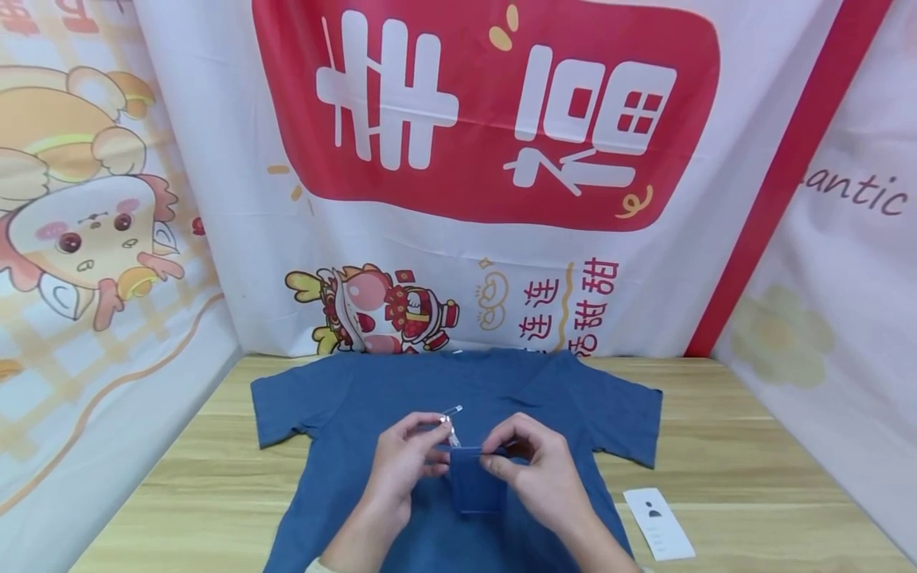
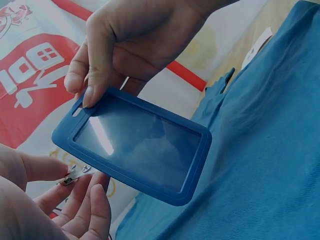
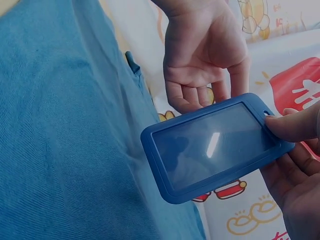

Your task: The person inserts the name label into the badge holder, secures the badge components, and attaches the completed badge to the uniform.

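Note:
My right hand (image 1: 540,469) pinches the slotted end of a blue badge holder (image 1: 478,487), thumb on its front face. A clear window fills the holder's frame, as the right wrist view of the badge holder (image 3: 210,150) shows. My left hand (image 1: 401,458) holds a small badge clip (image 2: 77,174) with a clear strap between thumb and fingers, beside the holder's slotted end. Whether the strap touches the holder cannot be made out. Beneath both hands, a blue T-shirt (image 1: 344,469) lies spread out.
A white card (image 1: 659,524) with a dark person icon lies right of the shirt on the wooden table (image 1: 745,461). Printed cloth (image 1: 494,215) hangs behind the table, with more at both sides.

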The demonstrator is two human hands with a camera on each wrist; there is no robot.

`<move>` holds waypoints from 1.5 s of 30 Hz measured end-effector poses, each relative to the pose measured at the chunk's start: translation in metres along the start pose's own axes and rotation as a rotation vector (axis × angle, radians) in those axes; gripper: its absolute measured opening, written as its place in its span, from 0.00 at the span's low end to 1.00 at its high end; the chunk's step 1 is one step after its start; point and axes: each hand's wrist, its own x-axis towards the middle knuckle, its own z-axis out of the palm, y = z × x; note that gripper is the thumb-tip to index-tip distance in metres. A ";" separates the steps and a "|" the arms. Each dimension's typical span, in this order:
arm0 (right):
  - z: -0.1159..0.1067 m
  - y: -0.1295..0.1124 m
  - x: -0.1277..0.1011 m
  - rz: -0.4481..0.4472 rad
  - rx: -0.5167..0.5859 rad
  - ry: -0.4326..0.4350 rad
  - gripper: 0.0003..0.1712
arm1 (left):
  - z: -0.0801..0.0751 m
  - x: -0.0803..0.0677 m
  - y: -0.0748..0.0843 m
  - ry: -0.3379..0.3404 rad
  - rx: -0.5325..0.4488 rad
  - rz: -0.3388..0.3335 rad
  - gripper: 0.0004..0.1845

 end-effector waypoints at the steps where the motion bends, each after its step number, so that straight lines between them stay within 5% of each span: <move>1: 0.000 0.000 0.000 0.008 0.001 0.001 0.11 | 0.000 0.001 -0.001 -0.002 0.003 -0.002 0.17; 17: -0.007 -0.005 0.002 0.081 0.054 0.033 0.09 | 0.002 0.002 -0.013 -0.021 0.056 -0.019 0.14; 27: -0.012 -0.008 0.003 0.171 0.150 0.078 0.09 | 0.007 0.008 -0.040 -0.082 0.304 -0.030 0.15; 37: -0.012 -0.010 0.007 0.205 0.183 0.074 0.08 | 0.010 0.009 -0.041 0.045 0.681 0.208 0.05; 45: -0.012 -0.010 0.006 0.224 0.192 0.082 0.08 | 0.006 0.009 -0.032 0.077 0.697 0.234 0.10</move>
